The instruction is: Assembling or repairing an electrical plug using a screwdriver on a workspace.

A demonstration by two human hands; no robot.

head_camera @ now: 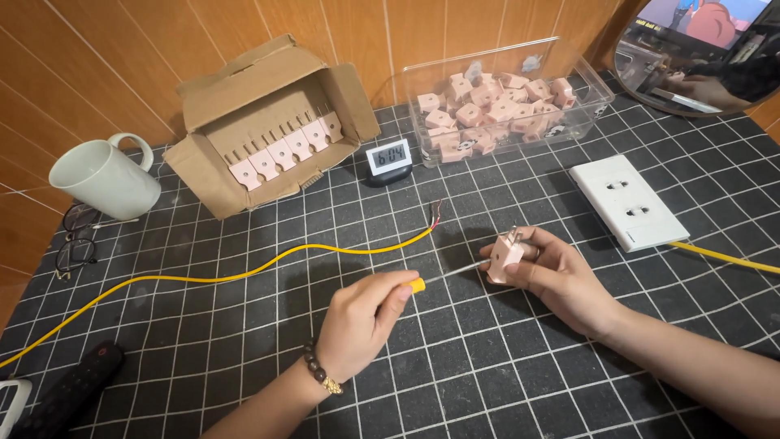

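Note:
My right hand (561, 276) grips a small pink plug (505, 255) with its metal prongs pointing up. My left hand (363, 319) is closed around a screwdriver with a yellow handle (417, 285); its thin metal shaft runs right to the plug's side. A yellow cable (219, 278) with bared wire ends lies on the black grid mat just beyond both hands.
An open cardboard box (207, 175) of pink plugs stands at the back left, a clear plastic bin (585, 110) of plugs at the back right. A small digital clock (387, 156), white socket strip (630, 203), white mug (101, 180), glasses (75, 244) and a dark remote (77, 390) surround them.

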